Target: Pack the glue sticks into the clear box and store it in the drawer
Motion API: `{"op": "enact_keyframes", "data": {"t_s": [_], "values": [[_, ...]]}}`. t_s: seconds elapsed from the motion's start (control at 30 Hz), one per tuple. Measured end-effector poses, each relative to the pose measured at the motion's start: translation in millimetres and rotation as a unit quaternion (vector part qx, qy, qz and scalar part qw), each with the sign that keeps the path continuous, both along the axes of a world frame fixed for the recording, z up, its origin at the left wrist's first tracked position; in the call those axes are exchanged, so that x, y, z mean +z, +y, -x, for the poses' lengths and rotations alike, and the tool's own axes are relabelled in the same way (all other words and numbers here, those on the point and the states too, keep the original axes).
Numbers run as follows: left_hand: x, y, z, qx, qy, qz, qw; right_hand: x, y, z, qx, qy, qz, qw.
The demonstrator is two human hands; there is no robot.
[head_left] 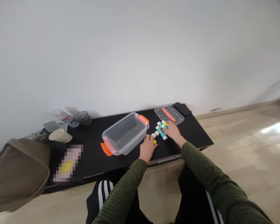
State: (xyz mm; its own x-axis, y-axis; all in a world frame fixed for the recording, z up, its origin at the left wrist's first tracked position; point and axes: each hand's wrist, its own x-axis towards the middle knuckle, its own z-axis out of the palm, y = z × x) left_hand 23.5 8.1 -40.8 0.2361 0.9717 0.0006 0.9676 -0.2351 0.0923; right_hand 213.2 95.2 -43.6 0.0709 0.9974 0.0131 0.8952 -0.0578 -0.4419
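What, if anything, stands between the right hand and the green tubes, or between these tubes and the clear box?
Nothing visible stands between the right hand and the green tubes, which it appears to touch. Between the tubes and the clear box lie two white round pieces, with the left hand just beside them.
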Motion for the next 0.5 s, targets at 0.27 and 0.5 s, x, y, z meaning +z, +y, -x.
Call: {"op": "enact_keyframes", "data": {"t_s": [0.27, 0.5], "values": [[1.7, 0.8, 1.7, 0.052, -0.005, 0.004, 0.999, -5.0, -7.7, 21.4, 0.005, -0.066, -0.029, 0.997], [0.5, -1.5, 6.1, 0.056, -0.055, 0.004, 0.997, -4.0, -11.3, 33.9, 0.003, -0.089, -0.034, 0.995]]}}
